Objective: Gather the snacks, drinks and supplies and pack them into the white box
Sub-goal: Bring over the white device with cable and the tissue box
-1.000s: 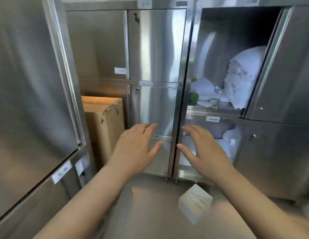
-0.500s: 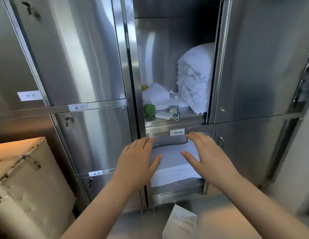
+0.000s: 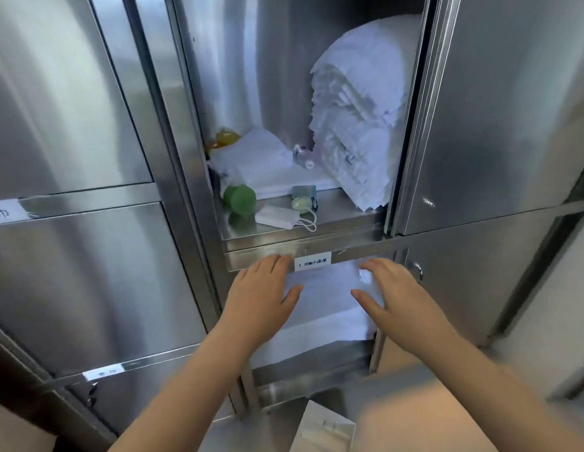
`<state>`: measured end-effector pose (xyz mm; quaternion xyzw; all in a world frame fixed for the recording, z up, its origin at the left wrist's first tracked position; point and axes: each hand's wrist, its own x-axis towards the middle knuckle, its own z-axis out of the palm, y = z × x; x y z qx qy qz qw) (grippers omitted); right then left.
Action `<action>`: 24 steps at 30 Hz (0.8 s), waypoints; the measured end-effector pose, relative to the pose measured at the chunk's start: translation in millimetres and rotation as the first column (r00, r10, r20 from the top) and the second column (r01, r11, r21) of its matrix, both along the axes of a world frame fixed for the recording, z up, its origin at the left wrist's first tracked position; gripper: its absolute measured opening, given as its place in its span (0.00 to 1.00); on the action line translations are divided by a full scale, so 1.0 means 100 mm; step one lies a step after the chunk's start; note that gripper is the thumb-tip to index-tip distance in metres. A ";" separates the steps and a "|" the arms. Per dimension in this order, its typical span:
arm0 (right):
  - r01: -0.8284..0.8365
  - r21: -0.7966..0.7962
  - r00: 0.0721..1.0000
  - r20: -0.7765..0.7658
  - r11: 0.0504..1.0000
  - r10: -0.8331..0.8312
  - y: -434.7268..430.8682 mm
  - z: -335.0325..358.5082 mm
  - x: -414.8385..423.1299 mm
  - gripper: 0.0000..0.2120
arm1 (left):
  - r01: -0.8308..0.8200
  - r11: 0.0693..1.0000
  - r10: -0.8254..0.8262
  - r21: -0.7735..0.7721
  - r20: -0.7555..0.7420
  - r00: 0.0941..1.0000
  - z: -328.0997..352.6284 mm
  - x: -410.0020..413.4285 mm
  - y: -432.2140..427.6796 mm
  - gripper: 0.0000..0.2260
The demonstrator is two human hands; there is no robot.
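My left hand point(image 3: 259, 296) and my right hand point(image 3: 395, 296) are stretched out flat, fingers spread, in front of the lower open compartment of a steel cabinet; both hold nothing. On the shelf point(image 3: 342, 220) above them lie a green bottle point(image 3: 240, 199) on its side, a white pouch with a cord point(image 3: 279, 216), a small teal packet point(image 3: 304, 194), a clear little bottle point(image 3: 302, 156) and something yellow point(image 3: 227, 137) at the back. The white box point(image 3: 323, 429) stands on the floor below, only partly in view.
A tall stack of folded white linen point(image 3: 359, 125) fills the right of the shelf, with flat white cloth point(image 3: 268, 164) at its left. More white linen point(image 3: 320, 305) lies in the lower compartment. Shut steel doors point(image 3: 88, 272) flank both sides.
The view has swung right and closed in on the open cabinet. Both hands have stayed open and side by side, now level with the labelled rail under the shelf.
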<state>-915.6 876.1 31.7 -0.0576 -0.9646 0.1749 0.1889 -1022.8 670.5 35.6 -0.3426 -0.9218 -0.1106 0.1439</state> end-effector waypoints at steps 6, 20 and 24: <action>-0.110 0.002 0.991 0.083 0.994 0.109 0.59 -0.15 -1.23 0.23 | -0.094 0.995 0.095 -0.032 0.021 0.995 -0.09 -1.02 0.64 0.24; -0.141 -0.110 0.985 0.080 0.984 0.151 0.96 -0.47 -3.39 0.20 | -0.063 0.998 0.061 0.021 0.101 0.993 -0.47 -2.87 1.34 0.23; -0.059 -0.171 0.995 0.065 0.984 0.071 0.92 -0.66 -3.70 0.17 | 0.019 0.999 -0.025 0.040 0.152 0.988 -0.63 -3.27 1.52 0.24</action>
